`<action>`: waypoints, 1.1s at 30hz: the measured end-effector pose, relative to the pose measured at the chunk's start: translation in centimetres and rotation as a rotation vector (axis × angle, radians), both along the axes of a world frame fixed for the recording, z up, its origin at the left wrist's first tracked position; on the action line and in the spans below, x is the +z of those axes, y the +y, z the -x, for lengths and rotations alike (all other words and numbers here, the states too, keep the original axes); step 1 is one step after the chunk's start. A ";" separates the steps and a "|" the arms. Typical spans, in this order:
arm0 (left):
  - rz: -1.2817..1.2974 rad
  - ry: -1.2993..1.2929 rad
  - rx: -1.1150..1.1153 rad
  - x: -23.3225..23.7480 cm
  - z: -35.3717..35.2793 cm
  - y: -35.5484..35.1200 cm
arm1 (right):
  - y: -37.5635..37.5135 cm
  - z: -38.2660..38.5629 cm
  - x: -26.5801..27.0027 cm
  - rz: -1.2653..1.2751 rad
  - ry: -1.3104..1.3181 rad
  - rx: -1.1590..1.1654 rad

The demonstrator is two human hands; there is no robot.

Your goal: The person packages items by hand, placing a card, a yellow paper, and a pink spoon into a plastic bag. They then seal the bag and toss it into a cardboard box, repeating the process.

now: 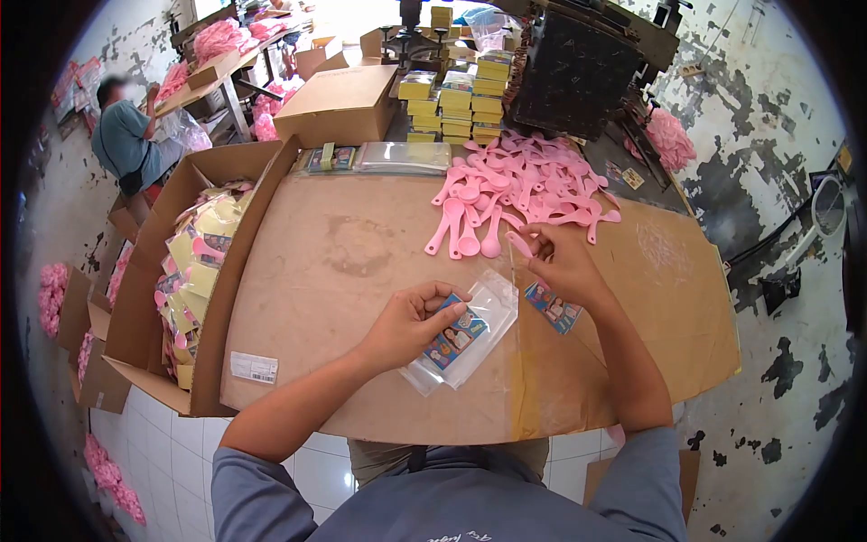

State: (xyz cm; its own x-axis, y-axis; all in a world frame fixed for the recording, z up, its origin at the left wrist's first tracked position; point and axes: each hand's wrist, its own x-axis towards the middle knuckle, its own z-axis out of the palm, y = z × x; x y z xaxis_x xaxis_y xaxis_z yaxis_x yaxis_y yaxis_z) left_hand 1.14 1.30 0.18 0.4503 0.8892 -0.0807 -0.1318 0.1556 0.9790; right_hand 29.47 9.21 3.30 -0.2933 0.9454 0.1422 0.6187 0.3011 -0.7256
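My left hand (423, 318) pinches a blue printed card (454, 336) together with clear plastic bags (492, 312) over the cardboard-covered table. Between the fingertips of my right hand (562, 262) is a pink plastic spoon (520, 244), just in front of a big heap of pink spoons (519, 181). A small stack of printed cards (553, 307) lies on the table under my right wrist.
On my left stands an open carton (194, 298) filled with packed cards and spoons. Plastic bags (402, 156), stacked yellow-edged cards (456, 99), a cardboard box (336, 99) and a dark machine (573, 72) line the back. A person (131, 135) sits at the far left.
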 end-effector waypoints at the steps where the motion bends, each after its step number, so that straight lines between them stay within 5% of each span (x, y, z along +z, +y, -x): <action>1: 0.002 -0.029 0.004 -0.1 0.0 0.0 | -0.8 0.5 1.0 0.062 0.127 0.072; 6: -0.022 -0.070 -0.028 -0.5 -0.5 -0.5 | -4.6 4.0 2.9 0.227 0.657 0.150; 9: -0.058 -0.047 -0.039 -0.2 -0.6 -0.8 | -5.0 4.8 3.2 0.120 0.753 0.148; 15: -0.049 0.005 -0.054 0.1 -0.5 -0.9 | -5.6 5.4 2.6 0.136 0.609 0.186; 24: -0.050 -0.090 -0.007 -0.1 -0.5 -0.7 | -6.9 7.3 -0.6 -0.099 0.842 0.073; 30: 0.002 -0.113 -0.087 0.2 0.0 -0.7 | -5.8 4.3 -0.7 -0.184 0.331 0.360; 33: 0.085 -0.122 -0.160 1.4 0.5 -0.8 | -5.2 4.0 0.3 -0.053 0.578 0.500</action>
